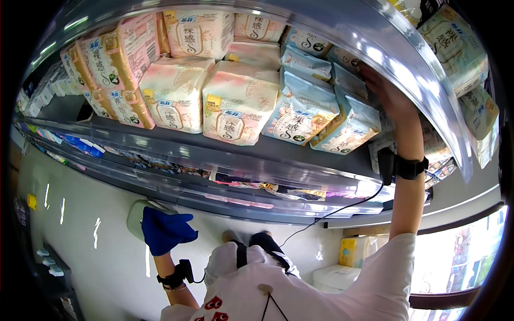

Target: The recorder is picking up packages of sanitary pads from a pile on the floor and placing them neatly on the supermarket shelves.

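Note:
My right hand (pixel 390 93) reaches deep into the upper shelf at its right end. Its shaded fingers are stretched out by the light blue pad packs (pixel 345 123); whether they touch a pack is hard to see. Low on the left, away from the shelf, my left hand is wrapped in a dark blue cloth (pixel 167 231), which it holds; the cloth hides the fingers. Pink and cream pad packs (pixel 241 101) stand left of the blue ones, with gold-edged packs (pixel 110 80) stacked farther left.
A clear curved shelf edge (pixel 423 69) overhangs my right forearm. Lower shelves (pixel 267 200) hold more packages. A pale green rounded object (pixel 135 219) sits behind the blue cloth. A black cable (pixel 326 216) runs from my right wristband (pixel 409 167). At right, packs (pixel 455 48) hang.

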A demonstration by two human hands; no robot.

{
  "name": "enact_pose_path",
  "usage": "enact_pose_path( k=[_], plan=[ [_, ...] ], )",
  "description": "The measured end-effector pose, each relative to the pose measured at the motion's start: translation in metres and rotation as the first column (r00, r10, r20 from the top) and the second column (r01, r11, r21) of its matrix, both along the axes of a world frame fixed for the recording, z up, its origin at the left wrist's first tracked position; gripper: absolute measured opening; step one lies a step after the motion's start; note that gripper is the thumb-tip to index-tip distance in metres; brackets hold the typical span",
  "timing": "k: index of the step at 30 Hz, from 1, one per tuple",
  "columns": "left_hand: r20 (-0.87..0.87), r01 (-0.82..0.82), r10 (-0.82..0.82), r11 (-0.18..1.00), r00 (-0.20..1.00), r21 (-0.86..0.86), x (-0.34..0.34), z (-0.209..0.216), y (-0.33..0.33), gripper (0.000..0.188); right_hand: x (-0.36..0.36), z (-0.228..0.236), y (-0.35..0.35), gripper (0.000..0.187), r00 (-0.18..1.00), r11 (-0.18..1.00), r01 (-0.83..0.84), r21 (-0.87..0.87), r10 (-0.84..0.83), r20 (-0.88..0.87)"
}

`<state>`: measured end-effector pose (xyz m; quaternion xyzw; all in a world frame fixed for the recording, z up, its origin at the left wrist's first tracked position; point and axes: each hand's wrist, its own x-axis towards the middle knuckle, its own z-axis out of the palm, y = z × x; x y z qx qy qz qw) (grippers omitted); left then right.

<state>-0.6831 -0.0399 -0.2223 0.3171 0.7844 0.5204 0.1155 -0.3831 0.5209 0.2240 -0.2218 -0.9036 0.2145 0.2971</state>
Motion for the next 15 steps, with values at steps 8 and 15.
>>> enact_pose_path(
  k=[8,15],
  plan=[
    [0.819,-0.194,-0.248,0.898,0.518,0.394,0.002,-0.048,-0.043,0.081,-0.021,-0.063,-0.163,0.053,0.591,0.692,-0.413,-0.592,-0.290,-0.752],
    [0.581,0.282,-0.283,0.955,0.763,0.095,0.056,0.085,0.026,0.070,-0.009,-0.093,-0.171,0.050,0.781,0.545,-0.276,-0.792,-0.353,-0.515]
  ],
)
